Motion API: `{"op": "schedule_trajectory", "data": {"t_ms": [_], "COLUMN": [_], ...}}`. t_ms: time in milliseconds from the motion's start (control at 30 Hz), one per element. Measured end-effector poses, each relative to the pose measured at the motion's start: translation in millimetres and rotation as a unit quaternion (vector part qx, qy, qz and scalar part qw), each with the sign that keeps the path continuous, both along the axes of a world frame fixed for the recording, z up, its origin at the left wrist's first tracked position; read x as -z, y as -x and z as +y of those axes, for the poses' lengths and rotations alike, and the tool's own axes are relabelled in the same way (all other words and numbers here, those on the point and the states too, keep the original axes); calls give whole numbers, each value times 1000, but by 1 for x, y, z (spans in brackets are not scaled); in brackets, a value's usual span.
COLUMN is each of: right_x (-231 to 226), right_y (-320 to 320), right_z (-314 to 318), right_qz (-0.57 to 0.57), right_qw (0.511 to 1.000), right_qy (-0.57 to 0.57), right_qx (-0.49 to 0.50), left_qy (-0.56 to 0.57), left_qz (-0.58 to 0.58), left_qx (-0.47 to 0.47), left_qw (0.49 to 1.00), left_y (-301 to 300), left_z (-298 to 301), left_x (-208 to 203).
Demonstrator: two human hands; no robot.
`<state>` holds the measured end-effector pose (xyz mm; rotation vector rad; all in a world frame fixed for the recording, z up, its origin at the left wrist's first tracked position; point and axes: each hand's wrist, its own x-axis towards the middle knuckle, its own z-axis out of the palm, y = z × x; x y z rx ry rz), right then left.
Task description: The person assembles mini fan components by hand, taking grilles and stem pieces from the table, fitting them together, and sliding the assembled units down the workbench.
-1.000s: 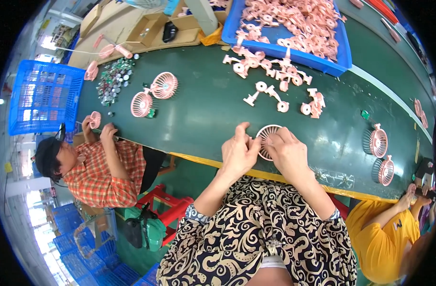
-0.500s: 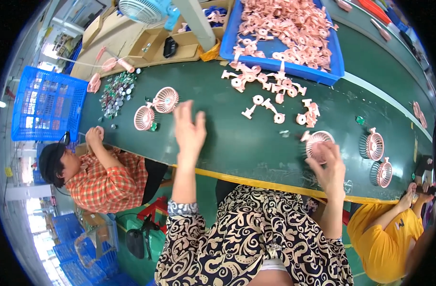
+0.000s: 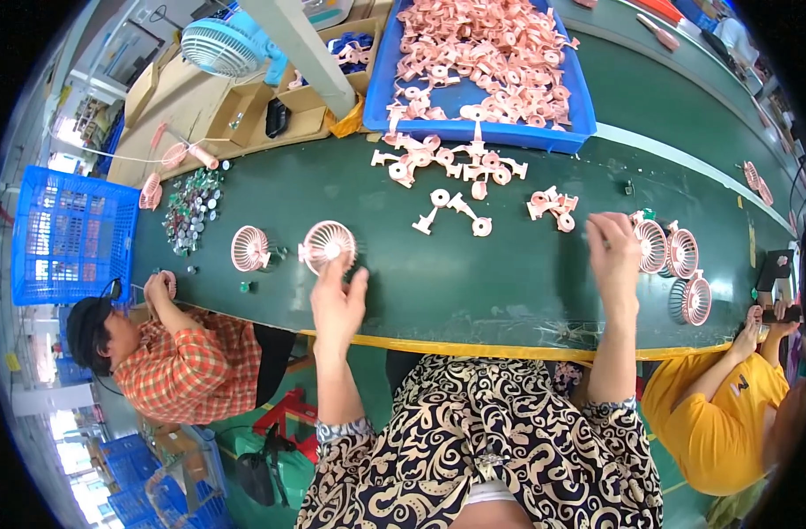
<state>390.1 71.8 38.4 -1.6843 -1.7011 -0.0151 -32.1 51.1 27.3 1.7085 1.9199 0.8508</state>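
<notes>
My left hand (image 3: 336, 309) has its fingers on the lower edge of a round pink fan housing (image 3: 326, 242), with the thumb to the right; the fingertips partly cover its ribs. To its left lies another pink fan housing (image 3: 248, 248). Over the right part of the table is my right hand (image 3: 615, 264), fingers loosely bent and nothing visible in them. Just beside its fingertips sits a ribbed pink housing (image 3: 651, 246). Two more, a middle housing (image 3: 682, 253) and a nearer housing (image 3: 695, 301), stand close to that one.
A blue tray (image 3: 588, 123) heaped with pink brackets is at the back, with loose pink brackets (image 3: 479, 167) before it. Small round parts (image 3: 191, 212) are piled left, near a blue basket (image 3: 72, 238). Co-workers sit on both sides: a plaid sleeve (image 3: 200, 353), a yellow shirt (image 3: 711, 423).
My right hand has moved a housing right, beside the other two, and let go of it. My left hand has reached a housing and brought it rightward. The view has shifted.
</notes>
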Motion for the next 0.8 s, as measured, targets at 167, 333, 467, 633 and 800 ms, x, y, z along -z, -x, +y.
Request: {"op": "schedule_trajectory", "data": {"t_ms": [167,333,467,633,800], "right_x": [6,6,-1,18,-11], "right_y": [31,29,30,30,48], "right_z": [31,55,59,51,46], "right_qz": [37,-86,20,236,411], "right_qw": [998,988,979,940,884], "right_qy": [-16,125,192,228,157], "right_qx": [-45,-13,-72,-89,-156], "left_qy": [15,20,11,18,21], "left_qz": [-84,-95,-96,-97,-98], "left_qx": [92,163,180,192,191], "left_qw": [992,982,979,976,977], "left_y": [-45,-76,-82,-84,-84], "left_z": [-41,-59,-61,-61,-60], "left_x": [-6,-1,1,-1,-4]}}
